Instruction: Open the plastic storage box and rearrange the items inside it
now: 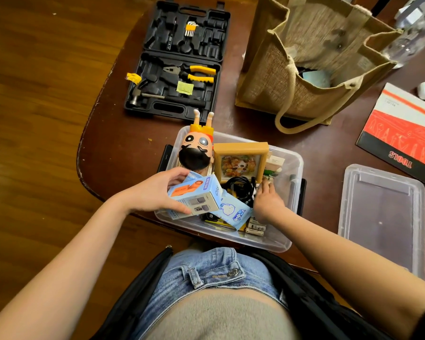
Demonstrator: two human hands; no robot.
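Observation:
The clear plastic storage box stands open at the table's near edge. Its lid lies flat to the right. My left hand grips a small blue and orange carton over the box's left side. My right hand reaches into the middle of the box, fingers down among black cables; what they touch is hidden. Inside are also a cartoon figure lying head toward me, a tan picture frame, a light blue packet and some batteries.
An open black tool case with pliers and a hammer lies at the back left. A jute bag stands behind the box. A red and white booklet lies at the right. The table edge curves close on the left.

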